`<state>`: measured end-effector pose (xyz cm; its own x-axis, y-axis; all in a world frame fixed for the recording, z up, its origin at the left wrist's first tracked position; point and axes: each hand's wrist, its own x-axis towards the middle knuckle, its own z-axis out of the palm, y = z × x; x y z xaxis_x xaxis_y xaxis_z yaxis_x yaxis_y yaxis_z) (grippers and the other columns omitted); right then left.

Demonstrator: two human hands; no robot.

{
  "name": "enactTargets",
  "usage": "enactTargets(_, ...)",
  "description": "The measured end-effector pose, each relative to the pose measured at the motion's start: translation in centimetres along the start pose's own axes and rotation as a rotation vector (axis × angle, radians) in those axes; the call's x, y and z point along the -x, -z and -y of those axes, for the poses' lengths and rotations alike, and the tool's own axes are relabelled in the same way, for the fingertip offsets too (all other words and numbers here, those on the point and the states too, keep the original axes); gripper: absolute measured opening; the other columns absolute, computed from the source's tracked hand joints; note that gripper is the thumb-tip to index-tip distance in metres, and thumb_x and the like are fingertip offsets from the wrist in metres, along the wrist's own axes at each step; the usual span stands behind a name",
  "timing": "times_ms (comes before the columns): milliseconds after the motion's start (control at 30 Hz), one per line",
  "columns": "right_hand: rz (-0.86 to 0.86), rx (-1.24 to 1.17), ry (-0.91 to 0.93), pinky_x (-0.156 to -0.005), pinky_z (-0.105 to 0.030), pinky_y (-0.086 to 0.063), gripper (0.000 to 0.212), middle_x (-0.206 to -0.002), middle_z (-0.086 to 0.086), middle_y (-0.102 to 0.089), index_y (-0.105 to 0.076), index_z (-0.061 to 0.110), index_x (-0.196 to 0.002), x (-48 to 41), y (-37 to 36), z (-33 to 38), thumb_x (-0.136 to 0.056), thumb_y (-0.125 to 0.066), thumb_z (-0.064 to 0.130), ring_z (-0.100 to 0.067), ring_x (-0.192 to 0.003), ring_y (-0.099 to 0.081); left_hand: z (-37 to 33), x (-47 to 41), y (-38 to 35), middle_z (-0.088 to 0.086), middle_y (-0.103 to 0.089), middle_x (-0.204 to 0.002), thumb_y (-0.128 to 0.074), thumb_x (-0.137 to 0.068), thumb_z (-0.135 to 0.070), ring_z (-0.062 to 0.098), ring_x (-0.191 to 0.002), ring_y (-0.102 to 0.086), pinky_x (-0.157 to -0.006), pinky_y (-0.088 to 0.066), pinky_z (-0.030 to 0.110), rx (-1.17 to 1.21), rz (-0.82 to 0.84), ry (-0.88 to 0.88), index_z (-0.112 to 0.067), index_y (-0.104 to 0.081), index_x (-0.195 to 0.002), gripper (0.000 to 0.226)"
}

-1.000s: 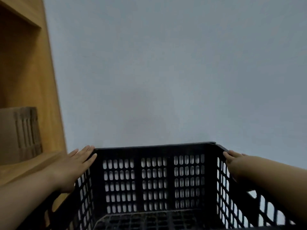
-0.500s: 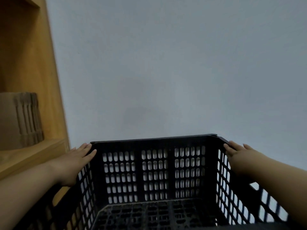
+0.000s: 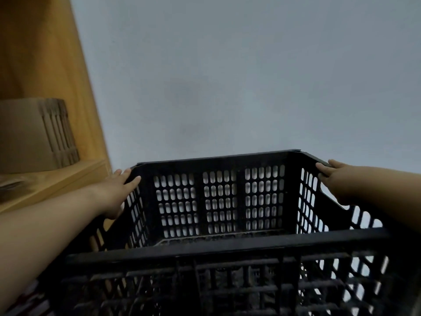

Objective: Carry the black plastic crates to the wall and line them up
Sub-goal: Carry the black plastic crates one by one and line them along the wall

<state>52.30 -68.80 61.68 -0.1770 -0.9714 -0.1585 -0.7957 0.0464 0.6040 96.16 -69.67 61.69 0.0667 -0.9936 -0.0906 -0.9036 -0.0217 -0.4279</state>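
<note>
A black plastic crate (image 3: 218,197) with slotted walls fills the lower half of the head view, its open top toward me and its near rim across the bottom. My left hand (image 3: 116,190) grips the crate's left wall near the far left corner, fingers over the rim. On the opposite side, my right hand (image 3: 330,176) clasps the right wall near the far right corner. The crate's far wall stands close to the plain grey wall (image 3: 227,76). The floor and the crate's underside are hidden.
A wooden shelf unit (image 3: 45,65) stands at the left, right beside the crate's left wall. A cardboard box (image 3: 34,135) rests on its shelf board (image 3: 57,181).
The crate has tilted or dropped so its near rim and front wall now show. The shelf and box sit higher in view. Both hands keep the same grip.
</note>
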Motion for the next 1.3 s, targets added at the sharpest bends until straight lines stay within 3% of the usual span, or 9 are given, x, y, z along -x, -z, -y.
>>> enactTargets(267,0.017,-0.079,-0.026,-0.119,-0.039,-0.011,0.070,-0.156,-0.006,0.023,0.007,0.008,-0.148,-0.8,-0.6,0.0,-0.096,-0.040,0.015,-0.032,-0.146,0.010,0.2,0.4,-0.2,0.017,0.026,-0.153,-0.050,-0.083,-0.003,0.030,-0.143,0.017,-0.119,-0.008,0.035,0.048,0.003,-0.010,-0.014,0.020,-0.144,0.093)
enactTargets(467,0.018,-0.093,-0.039,-0.119,-0.042,-0.015,0.068,-0.157,-0.006,0.022,-0.001,0.009,-0.149,-1.5,-0.5,0.5,-0.095,-0.043,0.010,-0.032,-0.146,0.009,0.4,-0.3,-0.1,0.016,0.027,-0.153,-0.050,-0.084,-0.004,0.030,-0.143,0.019,-0.119,-0.009,0.036,0.053,0.024,-0.005,-0.014,0.021,-0.143,0.093)
enactTargets(767,0.012,-0.321,-0.058,-0.118,-0.047,-0.016,0.074,-0.159,-0.009,0.015,0.004,0.015,-0.149,-3.1,-1.2,0.1,-0.090,-0.040,0.014,-0.035,-0.146,-0.001,0.4,-0.6,-0.1,0.018,0.023,-0.154,-0.049,-0.085,-0.007,0.032,-0.144,0.014,-0.119,-0.006,0.036,0.033,0.021,-0.013,-0.012,0.022,-0.143,0.091)
enactTargets(933,-0.003,-0.366,-0.072,-0.118,-0.051,-0.015,0.073,-0.159,-0.006,0.013,0.003,0.019,-0.149,-4.1,-1.9,-0.2,-0.088,-0.037,0.013,-0.035,-0.146,0.003,0.4,-0.7,-0.3,0.018,0.023,-0.154,-0.047,-0.085,-0.008,0.033,-0.144,0.014,-0.119,-0.005,0.037,0.030,0.012,-0.016,-0.011,0.021,-0.143,0.090)
enactTargets(1067,-0.001,-0.361,-0.095,-0.118,-0.049,-0.015,0.080,-0.158,-0.001,0.018,0.012,0.024,-0.147,-4.6,-2.0,-0.5,-0.084,-0.033,0.006,-0.035,-0.146,0.004,0.4,-0.8,-0.2,0.017,0.023,-0.154,-0.046,-0.085,-0.006,0.033,-0.144,0.015,-0.119,-0.006,0.039,0.037,0.012,-0.018,-0.012,0.021,-0.143,0.089)
enactTargets(1300,-0.037,-0.179,-0.030,-0.119,-0.042,-0.013,0.065,-0.157,-0.003,0.021,0.000,0.012,-0.149,-2.6,-1.3,0.1,-0.093,-0.032,0.009,-0.031,-0.146,0.007,0.4,-0.7,-0.3,0.017,0.022,-0.155,-0.048,-0.084,-0.007,0.032,-0.144,0.016,-0.119,-0.004,0.041,0.011,0.004,-0.022,-0.013,0.021,-0.144,0.091)
